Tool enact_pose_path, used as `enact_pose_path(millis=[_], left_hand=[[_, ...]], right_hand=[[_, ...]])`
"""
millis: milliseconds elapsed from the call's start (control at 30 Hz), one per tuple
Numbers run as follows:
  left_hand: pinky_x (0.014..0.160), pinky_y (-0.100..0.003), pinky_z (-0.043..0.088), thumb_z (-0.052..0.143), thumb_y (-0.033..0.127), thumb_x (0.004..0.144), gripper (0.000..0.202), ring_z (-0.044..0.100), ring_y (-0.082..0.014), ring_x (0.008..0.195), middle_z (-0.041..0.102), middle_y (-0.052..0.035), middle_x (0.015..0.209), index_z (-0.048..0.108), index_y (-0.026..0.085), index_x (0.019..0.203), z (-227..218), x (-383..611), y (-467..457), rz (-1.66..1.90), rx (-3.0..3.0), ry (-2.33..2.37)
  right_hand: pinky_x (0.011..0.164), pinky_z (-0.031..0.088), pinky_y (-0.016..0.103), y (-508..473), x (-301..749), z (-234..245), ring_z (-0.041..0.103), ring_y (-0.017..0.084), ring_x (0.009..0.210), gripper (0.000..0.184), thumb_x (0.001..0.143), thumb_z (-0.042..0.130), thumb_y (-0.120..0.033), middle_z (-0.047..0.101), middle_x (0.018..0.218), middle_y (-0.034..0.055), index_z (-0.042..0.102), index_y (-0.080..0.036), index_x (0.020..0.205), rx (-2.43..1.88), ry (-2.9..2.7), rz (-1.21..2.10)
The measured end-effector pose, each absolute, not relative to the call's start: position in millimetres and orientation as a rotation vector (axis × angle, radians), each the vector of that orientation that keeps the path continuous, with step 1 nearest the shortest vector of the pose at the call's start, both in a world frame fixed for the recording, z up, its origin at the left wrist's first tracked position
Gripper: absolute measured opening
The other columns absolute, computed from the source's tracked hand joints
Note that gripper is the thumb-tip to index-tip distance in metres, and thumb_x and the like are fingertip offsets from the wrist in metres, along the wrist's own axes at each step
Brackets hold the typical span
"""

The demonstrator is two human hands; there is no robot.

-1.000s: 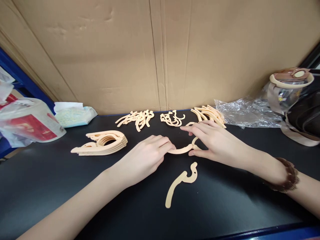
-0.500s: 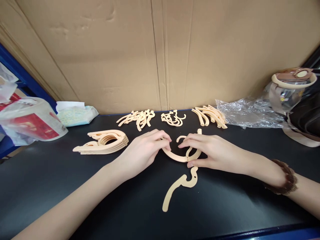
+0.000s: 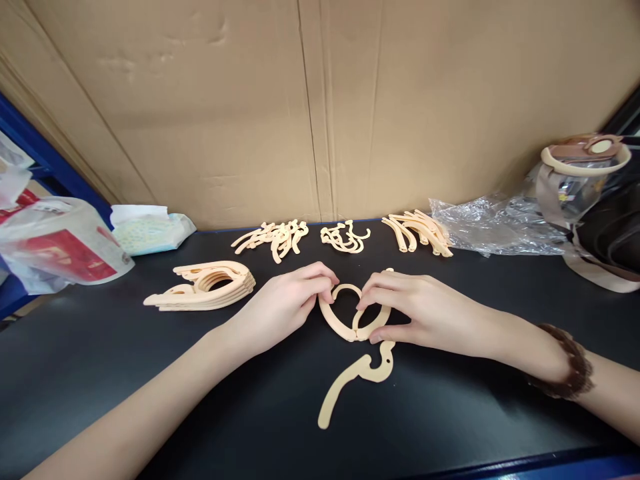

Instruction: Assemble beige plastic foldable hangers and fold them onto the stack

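My left hand [image 3: 295, 297] pinches the left arm of a cream plastic folding hanger [image 3: 336, 323], its fingers near the arm's upper end. Closed round the right arm is my right hand [image 3: 423, 307], which hides much of that side. The two arms meet at a joint at the bottom, and a curved hook shows between them. Just below the right fingers, a loose curved hanger piece [image 3: 345, 381] with a notch and a small hole lies flat on the black table [image 3: 240, 413].
At left lies a stack of folded hangers [image 3: 227, 293]. Along the back are notched pieces [image 3: 280, 239], small hooks [image 3: 345, 238] and long arms [image 3: 423, 232]. Clear plastic wrap [image 3: 495, 227], a clear cup [image 3: 575, 187], a tissue pack [image 3: 155, 230] and a wrapped roll [image 3: 75, 240] flank them.
The hanger's two arms have swung closer together, and their joint has shifted left and toward me. The hook now shows more fully between them. Both hands keep their hold.
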State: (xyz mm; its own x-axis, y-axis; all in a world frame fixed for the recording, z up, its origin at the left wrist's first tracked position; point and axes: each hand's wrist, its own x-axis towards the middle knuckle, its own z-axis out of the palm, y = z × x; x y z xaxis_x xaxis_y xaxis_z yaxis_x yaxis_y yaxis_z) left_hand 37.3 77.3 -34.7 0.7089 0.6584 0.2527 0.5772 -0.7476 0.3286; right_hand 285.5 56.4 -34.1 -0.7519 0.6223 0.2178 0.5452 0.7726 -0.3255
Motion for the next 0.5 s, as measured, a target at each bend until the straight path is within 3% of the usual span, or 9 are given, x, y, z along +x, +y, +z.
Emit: enact_pose_path(millis=[333, 500], left_hand=[[0.075, -0.029, 0.048, 0.035, 0.006, 0.087, 0.024, 0.06, -0.015, 0.087, 0.062, -0.0012, 0.1, 0.055, 0.019, 0.083, -30.4, 41.0, 74.6, 0.439, 2.721, 1.094], [0.079, -0.029, 0.049, 0.037, 0.012, 0.092, 0.034, 0.059, -0.0155, 0.094, 0.06, -0.0015, 0.107, 0.055, 0.024, 0.118, -30.2, 41.2, 74.4, 0.402, 2.76, 1.117]], right_hand=[[0.076, 0.045, 0.03, 60.3, 285.2, -36.5, 0.059, 0.018, 0.087, 0.025, 0.087, 0.061, -0.04, 0.063, 0.093, 0.0018, 0.061, -0.02, 0.103, -0.923, -2.647, 0.272], [0.077, 0.045, 0.031, 59.8, 285.0, -35.4, 0.057, 0.017, 0.086, 0.021, 0.097, 0.044, -0.029, 0.063, 0.095, 0.0031, 0.061, -0.02, 0.106, -0.894, -2.668, 0.228]])
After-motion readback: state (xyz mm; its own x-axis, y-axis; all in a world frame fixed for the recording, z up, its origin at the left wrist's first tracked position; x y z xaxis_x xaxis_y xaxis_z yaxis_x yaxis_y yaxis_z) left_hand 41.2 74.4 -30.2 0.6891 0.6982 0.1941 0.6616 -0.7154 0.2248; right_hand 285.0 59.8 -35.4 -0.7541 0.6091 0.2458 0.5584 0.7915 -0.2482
